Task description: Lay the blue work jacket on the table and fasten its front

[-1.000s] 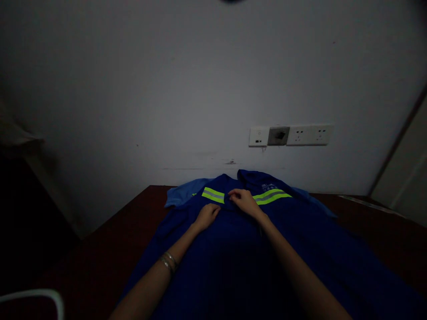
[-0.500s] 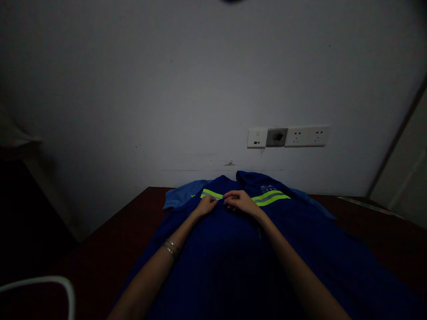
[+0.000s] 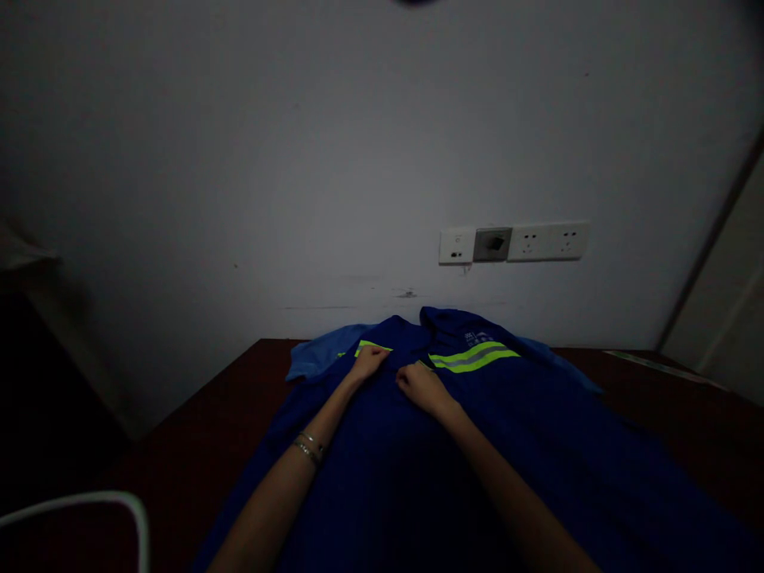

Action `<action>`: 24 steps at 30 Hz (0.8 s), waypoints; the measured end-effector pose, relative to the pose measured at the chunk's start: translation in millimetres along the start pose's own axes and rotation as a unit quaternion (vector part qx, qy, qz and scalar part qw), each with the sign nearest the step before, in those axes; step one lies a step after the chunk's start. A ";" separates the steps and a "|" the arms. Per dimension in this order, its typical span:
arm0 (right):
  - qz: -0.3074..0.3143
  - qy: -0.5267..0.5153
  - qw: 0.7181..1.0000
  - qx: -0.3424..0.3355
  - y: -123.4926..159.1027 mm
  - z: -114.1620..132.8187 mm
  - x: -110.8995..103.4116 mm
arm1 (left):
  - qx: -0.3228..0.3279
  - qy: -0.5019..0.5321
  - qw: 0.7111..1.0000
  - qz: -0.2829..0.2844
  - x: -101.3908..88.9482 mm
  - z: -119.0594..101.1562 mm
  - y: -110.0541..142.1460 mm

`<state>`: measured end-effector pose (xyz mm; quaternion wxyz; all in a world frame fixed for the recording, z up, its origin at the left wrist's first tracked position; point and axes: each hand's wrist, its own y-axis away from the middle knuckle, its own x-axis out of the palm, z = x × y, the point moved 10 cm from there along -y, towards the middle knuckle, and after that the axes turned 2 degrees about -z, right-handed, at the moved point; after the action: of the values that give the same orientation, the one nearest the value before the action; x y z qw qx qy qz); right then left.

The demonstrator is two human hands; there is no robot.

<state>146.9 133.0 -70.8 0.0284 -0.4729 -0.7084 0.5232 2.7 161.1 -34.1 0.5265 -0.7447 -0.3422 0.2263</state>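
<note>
I have both bare hands over the dark blue garment point(image 3: 376, 454), which lies spread right beneath my fingers and runs from beyond them back toward me between the forearms. On my left hand point(image 3: 368, 363) the fingers are curled and drawn together at the near strip point(image 3: 362, 348), a yellow-green reflective band they partly cover; I can't tell whether they pinch cloth. On my right hand point(image 3: 422, 387) the fingers are folded inward, a little nearer to me and just beside the left ones, with the gap between the two hands narrow; their tips are hidden, so I can't tell what they grip. Just beyond and to the right of the right fingers runs the longer strip point(image 3: 474, 357), with a pale printed emblem point(image 3: 478, 338) above it. Lighter blue fabric point(image 3: 319, 352) shows past the garment's edge, left of the left fingers. Behind those fingers, toward me, silver bracelets point(image 3: 309, 447) circle the left wrist. The dark red tabletop point(image 3: 220, 398) reaches out on both sides of my fingers, and farther beyond them stands a grey wall point(image 3: 334, 175) with a row of sockets point(image 3: 546, 242), up and to the right.
</note>
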 end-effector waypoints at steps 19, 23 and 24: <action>0.016 0.139 0.990 -0.012 -18.3 15.4 28.9 | 0.003 0.016 0.998 -0.061 -2.7 3.6 -4.5; 0.009 0.148 0.989 -0.025 -17.6 11.3 27.5 | 0.000 0.007 0.998 -0.063 -3.4 2.8 -1.8; 0.010 0.149 0.988 -0.027 -17.3 10.1 27.1 | -0.001 0.006 0.998 -0.062 -3.3 2.4 -1.2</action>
<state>115.5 144.6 -74.4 0.1154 -0.5528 -0.7057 0.4279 -1.5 160.4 -33.8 0.5408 -0.7239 -0.3847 0.1886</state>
